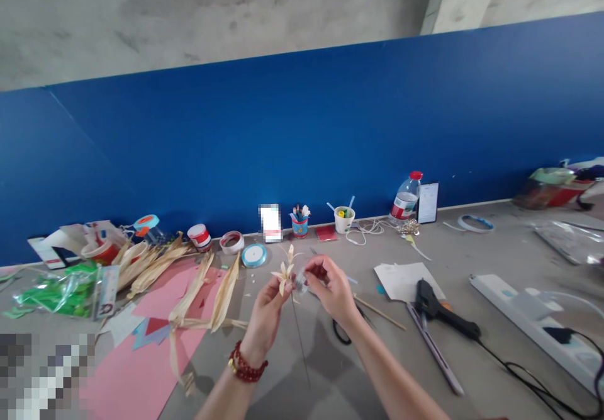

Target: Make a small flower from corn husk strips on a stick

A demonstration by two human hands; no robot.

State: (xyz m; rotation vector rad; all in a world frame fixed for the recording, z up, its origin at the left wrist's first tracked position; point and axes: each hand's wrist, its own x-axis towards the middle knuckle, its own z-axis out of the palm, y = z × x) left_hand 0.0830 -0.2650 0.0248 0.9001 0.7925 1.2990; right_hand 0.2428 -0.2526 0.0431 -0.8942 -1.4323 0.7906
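My left hand (268, 306) is closed on a small cream flower (285, 275) that looks made of dried corn husk. A thin dark wire stem (301, 338) hangs down below the fingers. Just right of the flower, my right hand (333, 284) has its fingers pinched at a small, clear, shiny bit (301, 279), too blurred to name. Under my right forearm lie black-handled scissors (342, 335), partly covered, and a thin wooden stick (382, 313).
Dried husks (193, 294) and pink paper (136, 369) lie left, near a bag of green pieces (56, 294). A ribbon roll (253, 255), pen holder (300, 223) and water bottle (406, 198) stand along the blue partition (302, 130). Right are a glue gun (443, 313) and power strip (533, 325).
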